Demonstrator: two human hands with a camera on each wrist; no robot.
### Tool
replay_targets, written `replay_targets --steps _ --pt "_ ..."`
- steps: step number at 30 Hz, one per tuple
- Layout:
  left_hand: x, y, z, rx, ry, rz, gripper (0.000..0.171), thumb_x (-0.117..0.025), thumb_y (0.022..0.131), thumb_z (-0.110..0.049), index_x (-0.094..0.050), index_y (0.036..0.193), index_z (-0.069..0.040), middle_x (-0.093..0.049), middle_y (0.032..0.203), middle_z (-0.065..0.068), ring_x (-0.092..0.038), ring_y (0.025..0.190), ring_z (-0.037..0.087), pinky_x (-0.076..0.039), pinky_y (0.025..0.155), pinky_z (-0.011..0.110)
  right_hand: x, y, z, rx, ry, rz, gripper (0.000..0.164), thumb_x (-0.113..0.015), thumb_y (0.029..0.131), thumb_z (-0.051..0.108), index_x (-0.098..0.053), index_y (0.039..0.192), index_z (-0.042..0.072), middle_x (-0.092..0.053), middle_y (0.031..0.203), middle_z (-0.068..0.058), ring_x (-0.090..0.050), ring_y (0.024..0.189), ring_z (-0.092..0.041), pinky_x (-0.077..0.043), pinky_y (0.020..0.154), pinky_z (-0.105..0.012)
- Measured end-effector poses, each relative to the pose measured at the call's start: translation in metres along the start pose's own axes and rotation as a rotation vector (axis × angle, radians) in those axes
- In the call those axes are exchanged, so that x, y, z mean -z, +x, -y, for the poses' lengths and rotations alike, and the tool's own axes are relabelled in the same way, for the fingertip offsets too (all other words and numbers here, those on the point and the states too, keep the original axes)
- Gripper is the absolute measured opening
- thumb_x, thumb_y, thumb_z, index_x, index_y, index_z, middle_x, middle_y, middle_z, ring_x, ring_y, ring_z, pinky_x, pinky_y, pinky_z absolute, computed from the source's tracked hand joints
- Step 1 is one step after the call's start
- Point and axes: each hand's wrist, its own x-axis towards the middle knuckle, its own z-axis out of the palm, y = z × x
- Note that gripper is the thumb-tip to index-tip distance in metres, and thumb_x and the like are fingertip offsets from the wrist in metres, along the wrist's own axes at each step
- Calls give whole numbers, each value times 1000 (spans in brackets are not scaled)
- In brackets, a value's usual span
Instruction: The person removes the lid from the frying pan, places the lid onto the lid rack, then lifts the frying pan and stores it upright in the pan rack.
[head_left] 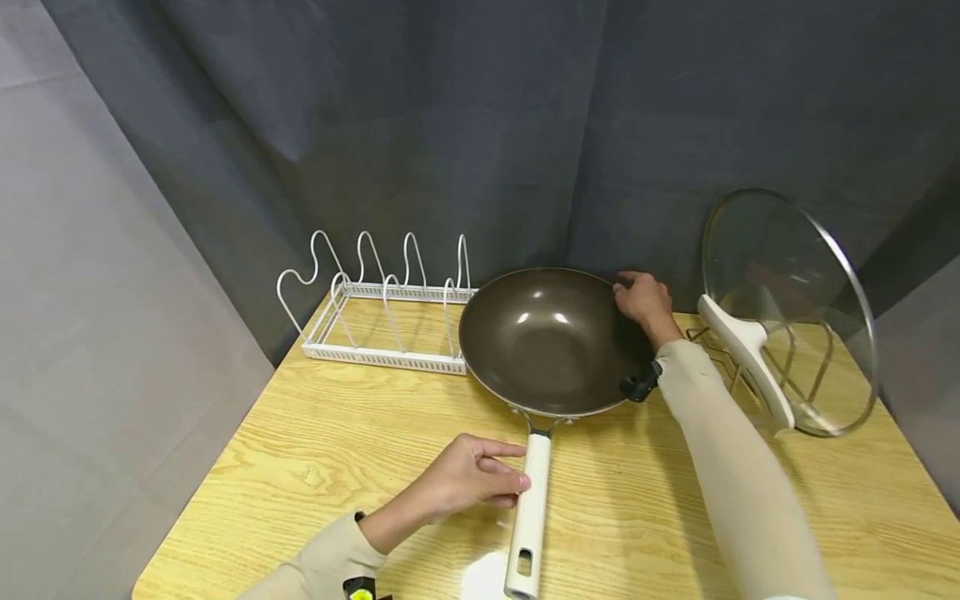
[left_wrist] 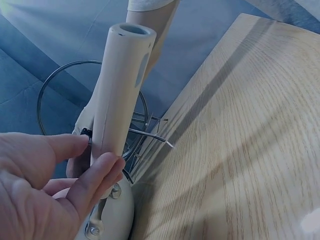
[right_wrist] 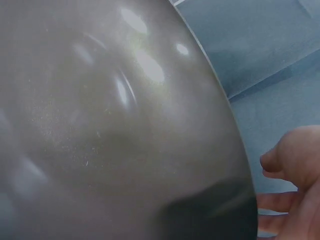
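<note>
A dark-coated wok (head_left: pixel 551 342) with a long cream handle (head_left: pixel 531 517) is in the middle of the head view, its handle towards me. My left hand (head_left: pixel 476 479) holds that handle lightly from the left; in the left wrist view the thumb is at one side and fingertips (left_wrist: pixel 112 162) curl against its underside. My right hand (head_left: pixel 647 304) is at the wok's far right rim. In the right wrist view, its fingers (right_wrist: pixel 274 201) pass behind the rim, while the thumb (right_wrist: pixel 272 160) stands apart from it.
Left of the wok stands a white wire rack (head_left: pixel 386 358) with upright loops. On the right, a glass lid (head_left: pixel 795 250) with a cream handle leans upright in a thin metal wire rack (head_left: pixel 821 367). The wooden table (head_left: pixel 337 450) meets a dark grey curtain (head_left: pixel 465 125) at the back.
</note>
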Motion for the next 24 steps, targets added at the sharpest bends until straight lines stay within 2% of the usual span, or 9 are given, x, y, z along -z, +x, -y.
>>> replay_targets --steps 7,11,15,18,24 --pt "1 -3 -4 -11 47 19 40 -71 97 -10 -62 133 4 -76 98 14 -75 90 29 -61 81 36 6 -6 6 11 30 -19 56 -41 108 37 -45 152 3 -46 152 -26 -37 140 -53 -29 114 -63" --pt "-1 -5 -5 -16 117 -5 36 -71 97 -15 -65 128 2 -76 94 9 -74 91 34 -61 80 36 9 -15 11 39 43 -52 57 -43 107 38 -47 151 2 -51 148 -26 -40 137 -52 -29 113 -63" --pt "-2 -5 -5 -42 177 -44 36 -71 97 -20 -65 126 2 -76 98 9 -74 92 35 -61 82 40 16 -29 17 65 51 -76 58 -44 106 40 -48 150 3 -53 146 -26 -43 134 -53 -31 109 -65" --pt "-1 -6 -5 -50 179 -55 40 -70 97 -21 -63 128 4 -74 105 11 -73 95 37 -60 84 43 24 -42 23 83 61 -84 59 -43 106 43 -48 150 4 -53 146 -26 -46 132 -52 -33 108 -66" --pt "0 -10 -4 -43 197 -62 48 -70 97 -26 -60 132 4 -72 113 12 -73 95 35 -60 85 43 38 -68 32 128 92 -92 61 -43 106 47 -49 150 5 -54 146 -25 -50 132 -46 -35 109 -62"
